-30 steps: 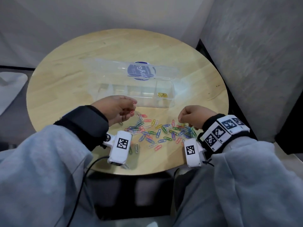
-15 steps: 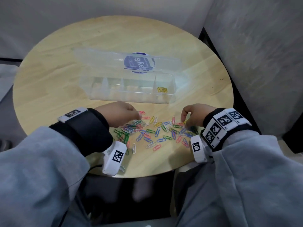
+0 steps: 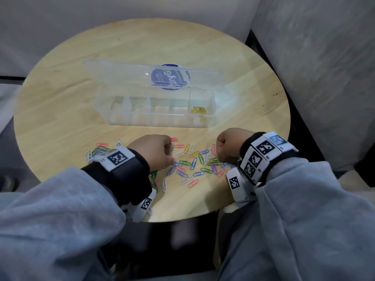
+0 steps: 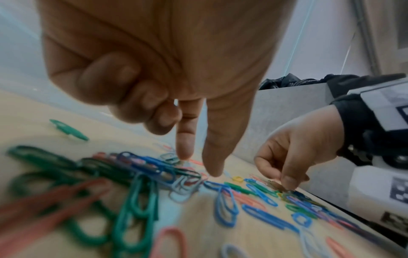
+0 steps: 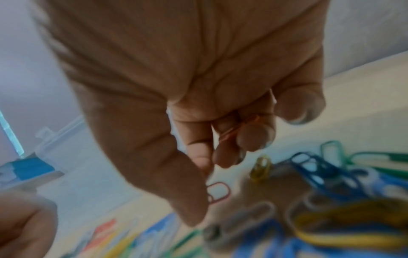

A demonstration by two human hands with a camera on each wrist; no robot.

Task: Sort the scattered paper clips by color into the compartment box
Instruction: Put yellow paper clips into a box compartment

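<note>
Coloured paper clips (image 3: 190,163) lie scattered on the round wooden table (image 3: 60,118) in front of a clear compartment box (image 3: 154,121). Its rightmost compartment holds yellow clips (image 3: 198,110); the others look empty. My left hand (image 3: 172,157) is down on the pile's left side. In the left wrist view its index finger and thumb (image 4: 198,162) point straight down onto blue and green clips (image 4: 154,167), slightly apart, with nothing pinched. My right hand (image 3: 219,158) is at the pile's right side. It holds a pink clip (image 5: 238,129) in its curled fingers, thumb and index finger (image 5: 199,192) by a red clip (image 5: 217,192).
The box's clear lid (image 3: 121,74) lies open behind it with a blue round sticker (image 3: 170,78). A small group of clips (image 3: 97,151) sits left of my left wrist. A grey wall (image 3: 324,78) stands close on the right, past the table edge.
My left hand came down from above the pile onto the clips. My right hand dropped lower onto the right side of the pile. The head view tilted, so the box sits lower in frame.
</note>
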